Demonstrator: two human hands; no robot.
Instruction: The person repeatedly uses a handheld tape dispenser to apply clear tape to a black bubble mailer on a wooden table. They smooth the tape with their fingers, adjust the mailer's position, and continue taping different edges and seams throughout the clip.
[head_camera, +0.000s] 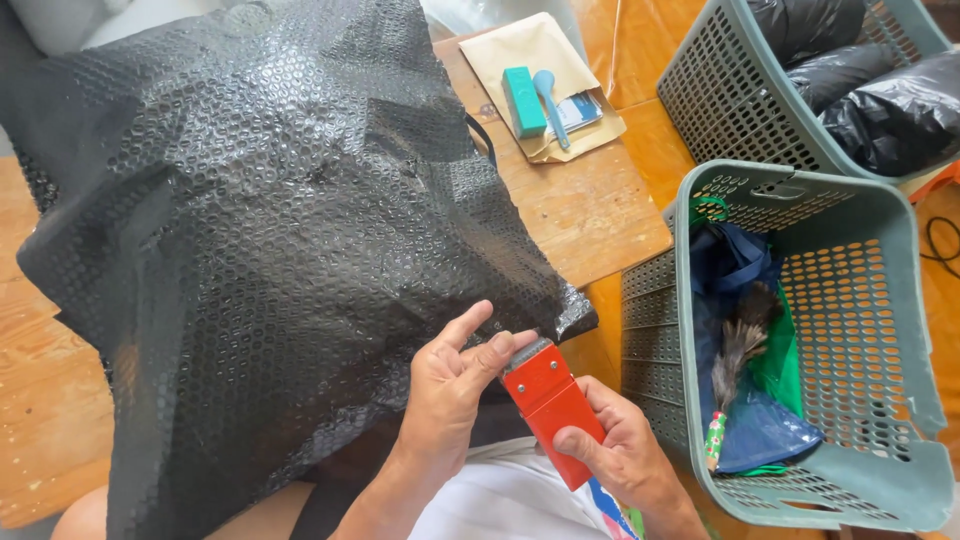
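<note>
A big sheet of black bubble wrap covers most of the wooden table and spills toward my lap. Beside it stand two green-grey baskets: the far one holds black bags; the near one holds dark blue cloth, something green, and a feather duster. My left hand pinches the wrap's near edge, fingers closed on it, and my right hand is wrapped tight round a red cutter whose metal tip sits at that same edge. My left fingertips lie just beside the tip, so I judge a slip could nick them, or the slack wrap could bunch and tear unevenly. On a brown envelope lie a teal block and a blue spoon.
</note>
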